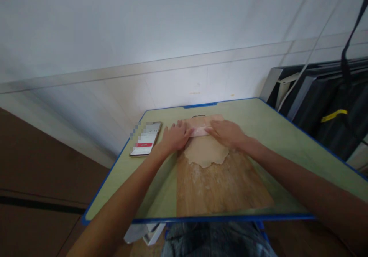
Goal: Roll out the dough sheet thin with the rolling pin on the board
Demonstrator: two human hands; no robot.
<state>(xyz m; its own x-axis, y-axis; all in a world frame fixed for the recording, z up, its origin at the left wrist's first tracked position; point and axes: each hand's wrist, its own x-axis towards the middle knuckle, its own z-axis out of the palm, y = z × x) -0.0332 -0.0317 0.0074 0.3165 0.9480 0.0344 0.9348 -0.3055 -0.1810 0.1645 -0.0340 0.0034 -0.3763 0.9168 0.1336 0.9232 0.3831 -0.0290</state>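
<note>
Flattening a thin sheet of dough (205,151) appears to be the step in hand. The dough lies on the far half of a wooden board (218,190), its near edge ragged and the wood in front of it whitened in patches, probably with flour. A pale bar (199,132), seemingly a rolling pin although a rolled fold of dough cannot be excluded, lies crosswise between the left hand (176,137) and the right hand (228,133). Both thumbs point inward along the bar; the left fingers are bent and slightly parted, the right ones drawn together. Whether they grasp the bar or merely press upon it cannot be told, since the hands cover its ends. The board rests on a green table (287,145) with a blue edge; a phone (143,144) lies to its left, beside the left forearm. As a judgement, the next move calls for level pressure from both palms, the bar kept square to the board, so that the thin margin does not tear.
</note>
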